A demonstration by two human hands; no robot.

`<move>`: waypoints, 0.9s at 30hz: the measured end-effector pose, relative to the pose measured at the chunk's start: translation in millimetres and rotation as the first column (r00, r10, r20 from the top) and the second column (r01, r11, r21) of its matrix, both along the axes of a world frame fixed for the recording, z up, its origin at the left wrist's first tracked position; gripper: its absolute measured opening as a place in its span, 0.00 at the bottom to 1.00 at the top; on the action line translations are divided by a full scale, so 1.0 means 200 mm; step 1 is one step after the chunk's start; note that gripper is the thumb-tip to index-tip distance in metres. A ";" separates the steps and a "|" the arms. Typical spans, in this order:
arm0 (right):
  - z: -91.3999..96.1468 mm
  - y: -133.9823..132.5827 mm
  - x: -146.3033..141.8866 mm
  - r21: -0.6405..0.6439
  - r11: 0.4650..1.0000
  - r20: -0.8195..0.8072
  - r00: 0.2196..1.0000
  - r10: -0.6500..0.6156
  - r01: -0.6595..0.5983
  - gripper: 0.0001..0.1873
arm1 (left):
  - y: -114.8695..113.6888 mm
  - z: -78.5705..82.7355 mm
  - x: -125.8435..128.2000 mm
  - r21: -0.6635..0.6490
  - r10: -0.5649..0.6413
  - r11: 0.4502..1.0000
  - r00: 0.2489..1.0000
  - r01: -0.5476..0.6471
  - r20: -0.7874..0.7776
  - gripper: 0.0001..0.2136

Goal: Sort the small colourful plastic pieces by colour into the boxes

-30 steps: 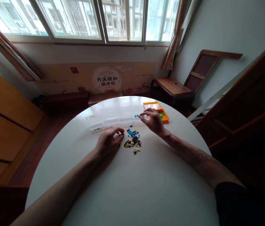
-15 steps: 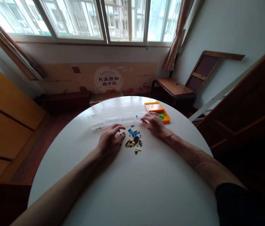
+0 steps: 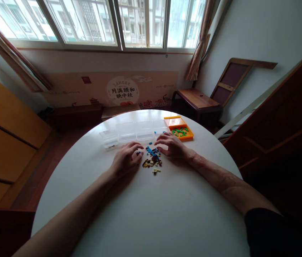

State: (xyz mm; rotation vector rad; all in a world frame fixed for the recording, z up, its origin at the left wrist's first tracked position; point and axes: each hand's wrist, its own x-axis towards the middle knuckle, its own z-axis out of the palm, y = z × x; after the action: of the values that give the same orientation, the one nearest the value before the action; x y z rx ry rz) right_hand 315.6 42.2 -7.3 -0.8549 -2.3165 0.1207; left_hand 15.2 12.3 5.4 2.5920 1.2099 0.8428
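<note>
Two hands flank the brick pile (image 3: 152, 160) on the tabletop (image 3: 151, 214) for easy picking: right hand (image 3: 171, 147) spread, grip empty; left hand (image 3: 126, 159) curled, its grip unreadable.

Round white table (image 3: 151, 214) is carrying a pile of small bricks (image 3: 152, 161); clear boxes (image 3: 129, 132) and orange tray (image 3: 174, 122) are sitting at the far edge.

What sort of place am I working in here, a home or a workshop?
Most likely a room in a home: a round white table under a wide window with a curtain, a wooden side table by the wall, and apartment blocks outside.
</note>
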 end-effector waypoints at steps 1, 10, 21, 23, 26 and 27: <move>0.00 -0.01 -0.01 -0.006 1.000 0.001 1.000 0.014 -0.014 0.09 | 0.00 0.00 0.00 -0.001 -0.001 1.000 1.000 0.001 0.001 0.09; 0.00 -0.01 -0.03 -0.074 0.997 -0.037 0.999 0.027 -0.030 0.08 | 0.00 0.00 0.00 0.018 -0.013 1.000 1.000 0.013 0.001 0.09; 0.00 0.01 -0.03 -0.091 0.994 -0.076 0.995 0.061 -0.068 0.04 | -0.01 0.01 0.01 0.026 -0.013 1.000 1.000 0.012 0.007 0.09; -0.01 0.02 -0.03 -0.068 0.996 -0.050 0.997 0.061 -0.064 0.04 | -0.01 0.02 0.01 0.031 -0.015 0.999 1.000 0.015 0.003 0.09; -0.04 0.03 -0.03 -0.060 0.998 -0.059 0.998 0.023 -0.026 0.06 | -0.01 0.02 0.01 0.034 -0.012 0.999 1.000 0.011 0.005 0.08; -0.04 0.03 -0.03 -0.063 0.998 -0.084 0.996 -0.007 0.001 0.07 | -0.02 0.02 0.01 0.033 -0.008 0.999 1.000 0.008 0.006 0.08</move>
State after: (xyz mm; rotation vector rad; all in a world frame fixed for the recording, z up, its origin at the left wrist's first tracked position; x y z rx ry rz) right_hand 310.4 48.8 -15.6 -0.8692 -2.2430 0.2252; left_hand 17.4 9.2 9.8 2.6168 1.1931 0.8760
